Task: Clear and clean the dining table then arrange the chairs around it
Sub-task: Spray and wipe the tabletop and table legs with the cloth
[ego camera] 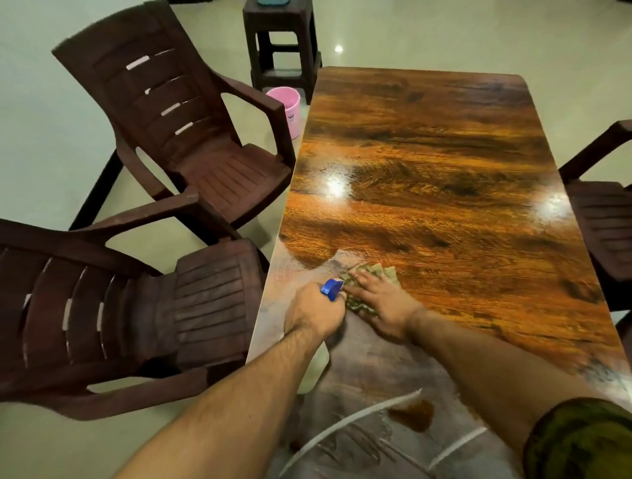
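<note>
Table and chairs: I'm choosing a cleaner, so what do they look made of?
Table: glossy wood-grain top, likely laminate or varnished wood; bright light spots reflect off it. Chairs: matte brown moulded plastic, judging by their one-piece slatted shells.

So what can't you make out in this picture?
All head view:
Spray bottle: body mostly hidden by the left hand and forearm.
Cloth: blurred, partly under the right hand.
Teal thing on the stool: cut off by the top edge.
Right-side chair: cut off by the right edge.
Pink bucket: partly behind a chair arm and the table.
</note>
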